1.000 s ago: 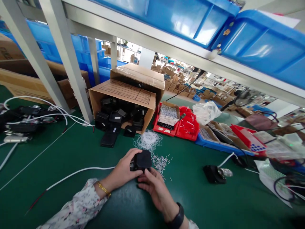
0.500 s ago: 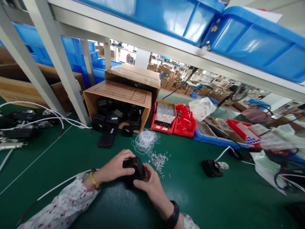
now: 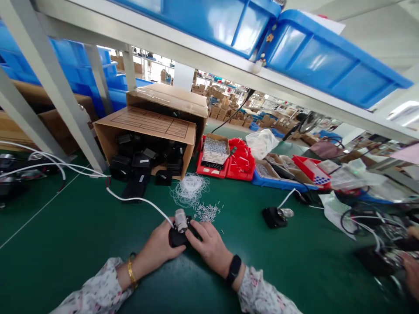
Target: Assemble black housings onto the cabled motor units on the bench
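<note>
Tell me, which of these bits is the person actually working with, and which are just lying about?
In hand: black part, held by left hand and right hand; silver plug on it; white cable running to the plug.
Lying about: box, wire tangle, pins, red trays, second black part, plastic bag.

Green bench (image 3: 294, 270), tipped cardboard box (image 3: 147, 124), white wire tangle (image 3: 190, 189), loose pins (image 3: 207, 211), red trays (image 3: 240, 163), black housing (image 3: 178, 237) at front

Bare mat (image 3: 81, 226) left; pins (image 3: 207, 212), coil (image 3: 190, 194) ahead.
</note>
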Motion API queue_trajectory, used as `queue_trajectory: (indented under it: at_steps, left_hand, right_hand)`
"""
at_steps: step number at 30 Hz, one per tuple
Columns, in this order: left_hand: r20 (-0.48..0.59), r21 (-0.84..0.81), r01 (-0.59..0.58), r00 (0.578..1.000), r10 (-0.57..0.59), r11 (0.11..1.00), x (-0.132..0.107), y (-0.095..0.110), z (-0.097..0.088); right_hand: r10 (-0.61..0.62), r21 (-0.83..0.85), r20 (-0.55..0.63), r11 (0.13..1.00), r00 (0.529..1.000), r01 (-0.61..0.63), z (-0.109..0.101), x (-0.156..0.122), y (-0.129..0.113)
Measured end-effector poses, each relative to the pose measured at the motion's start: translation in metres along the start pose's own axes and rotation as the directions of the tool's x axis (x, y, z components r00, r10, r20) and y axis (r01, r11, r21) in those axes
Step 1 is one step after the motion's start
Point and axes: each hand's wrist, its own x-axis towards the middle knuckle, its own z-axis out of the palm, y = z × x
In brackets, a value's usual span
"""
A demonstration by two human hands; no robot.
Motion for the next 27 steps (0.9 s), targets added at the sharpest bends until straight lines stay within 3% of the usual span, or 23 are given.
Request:
queue_trajectory:
  at_steps: [2, 3, 4, 6, 8, 9, 10, 11, 13, 15, 18, 22, 27]
  left_hand:
    - [-0.022, 0.030, -0.005, 1.000, 0.006, 1.000, -0.001, 0.002, 0.009]
    - [-0.022, 0.035, -0.009, 1.000, 0.010, 0.999, -0.001, 0.003, 0.012]
    - [-0.012, 0.031, -0.016, 1.000, 0.016, 0.999, 0.000, 0.003, 0.013]
    - [0.091, -0.013, -0.034, 0.995, 0.035, 0.999, 0.006, 0.002, 0.007]
    - [0.338, -0.093, -0.054, 0.937, 0.082, 0.994, 0.018, -0.003, -0.007]
    - [0.446, -0.107, -0.066, 0.888, 0.107, 0.992, 0.026, -0.006, -0.015]
    - [0.512, -0.094, -0.088, 0.850, 0.124, 0.992, 0.035, -0.010, -0.022]
    - [0.506, -0.043, -0.123, 0.853, 0.128, 0.991, 0.045, -0.013, -0.027]
    - [0.411, 0.096, -0.186, 0.902, 0.131, 0.978, 0.066, -0.016, -0.028]
    - [0.367, 0.171, -0.231, 0.917, 0.155, 0.958, 0.084, -0.015, -0.018]
    - [0.397, 0.238, -0.321, 0.893, 0.209, 0.917, 0.102, -0.005, 0.005]
    - [0.418, 0.332, -0.369, 0.883, 0.215, 0.868, 0.108, 0.002, 0.026]
    - [0.364, 0.350, -0.311, 0.914, 0.178, 0.884, 0.106, -0.007, 0.031]
  right_hand:
    - [0.099, 0.073, -0.018, 0.993, 0.995, -0.098, -0.008, -0.010, 0.003]
    - [0.206, 0.126, -0.054, 0.972, 0.977, -0.198, -0.011, -0.015, 0.008]
    - [0.354, 0.191, -0.079, 0.923, 0.932, -0.335, -0.013, -0.020, 0.015]
    - [0.640, 0.313, -0.037, 0.737, 0.767, -0.600, -0.016, -0.028, 0.034]
    - [0.763, 0.365, 0.090, 0.573, 0.640, -0.734, -0.015, -0.031, 0.055]
    - [0.774, 0.369, 0.140, 0.538, 0.618, -0.758, -0.013, -0.031, 0.064]
    - [0.771, 0.365, 0.167, 0.530, 0.614, -0.766, -0.011, -0.029, 0.072]
    - [0.767, 0.355, 0.173, 0.537, 0.618, -0.765, -0.008, -0.025, 0.079]
    - [0.768, 0.321, 0.163, 0.552, 0.619, -0.769, -0.003, -0.016, 0.086]
    - [0.767, 0.281, 0.143, 0.575, 0.626, -0.769, 0.000, -0.005, 0.088]
    - [0.756, 0.242, 0.120, 0.607, 0.644, -0.757, 0.003, 0.006, 0.086]
    - [0.744, 0.192, 0.093, 0.639, 0.662, -0.745, 0.006, 0.006, 0.081]
    - [0.723, 0.158, 0.070, 0.672, 0.687, -0.724, 0.006, 0.000, 0.078]
